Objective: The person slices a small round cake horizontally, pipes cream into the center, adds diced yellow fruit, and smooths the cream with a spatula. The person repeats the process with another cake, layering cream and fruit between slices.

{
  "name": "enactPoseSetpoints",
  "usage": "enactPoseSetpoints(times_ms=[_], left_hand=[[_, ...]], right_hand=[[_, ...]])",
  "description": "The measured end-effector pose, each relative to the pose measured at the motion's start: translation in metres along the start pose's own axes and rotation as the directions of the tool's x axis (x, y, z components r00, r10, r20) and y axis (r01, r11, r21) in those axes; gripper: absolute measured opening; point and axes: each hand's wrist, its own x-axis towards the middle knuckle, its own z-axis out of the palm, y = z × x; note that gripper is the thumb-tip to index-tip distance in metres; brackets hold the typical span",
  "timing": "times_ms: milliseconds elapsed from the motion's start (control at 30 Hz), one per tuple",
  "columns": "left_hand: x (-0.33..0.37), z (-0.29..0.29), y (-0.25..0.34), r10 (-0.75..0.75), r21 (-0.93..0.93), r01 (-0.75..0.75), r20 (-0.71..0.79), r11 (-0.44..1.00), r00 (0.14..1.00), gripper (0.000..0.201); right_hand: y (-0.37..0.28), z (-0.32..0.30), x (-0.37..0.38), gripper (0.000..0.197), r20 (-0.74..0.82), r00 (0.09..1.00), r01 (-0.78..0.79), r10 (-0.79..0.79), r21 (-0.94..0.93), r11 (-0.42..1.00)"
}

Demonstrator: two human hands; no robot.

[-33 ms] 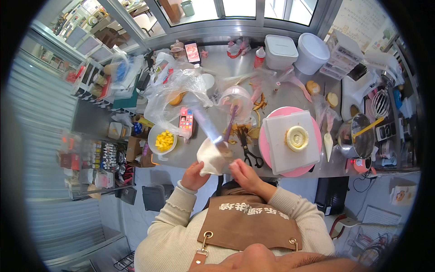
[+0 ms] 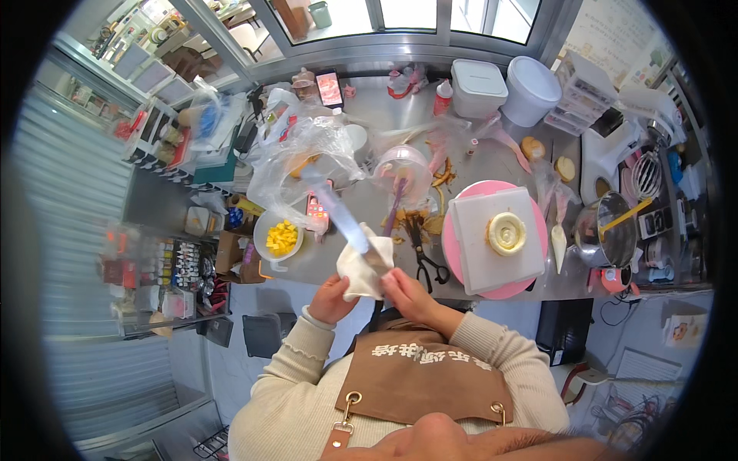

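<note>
Head view: the left hand [image 2: 330,298] is closed on a white cloth [image 2: 360,275]; the right hand [image 2: 410,296] is closed at the near end of a long blade [image 2: 347,224], its handle hidden. The blade lies across the cloth above the near table [image 2: 311,263] edge, between the bowl [image 2: 265,224] of yellow cubes and the scissors [image 2: 423,257]. The step in hand appears to be wiping; the next stroke calls for fingers clear of the edge. Long axis: diagonal, blurred tip up-left, away from the person.
</note>
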Motion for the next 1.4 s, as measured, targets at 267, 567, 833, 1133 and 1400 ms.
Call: enactPoseSetpoints(times_ms=[267, 567, 833, 1133, 1400], left_hand=[[0.014, 0.026, 0.004, 0.368, 0.72, -0.254, -0.002, 0.646, 0.93, 0.015], [0.068, 0.055, 0.049, 0.575, 0.789, -0.351, -0.005, 0.505, 0.818, 0.011], [0.085, 0.029, 0.053, 0.532, 0.727, -0.234, -0.208, 0.645, 0.821, 0.017], [0.094, -0.044, 0.046, -0.381, 0.74, -0.122, -0.191, -0.661, 0.905, 0.042], [0.23, 0.033, -0.062, -0.121, 0.823, 0.137, -0.083, 0.551, 0.989, 0.032]], right_hand=[[-0.01, 0.05, 0.013, 0.028, 0.06, 0.988, -0.143, 0.14, 0.049, 0.989], [-0.042, -0.009, -0.082, 0.036, 0.081, 0.991, -0.104, 0.107, -0.042, 0.994], [-0.072, -0.075, -0.194, 0.04, -0.084, 0.972, -0.235, 0.22, -0.265, 0.935], [-0.063, -0.121, -0.246, 0.037, -0.732, 0.622, -0.128, -0.278, -0.445, 0.887], [-0.089, -0.154, -0.252, 0.05, -0.643, 0.651, -0.555, -0.403, -0.765, 0.327]])
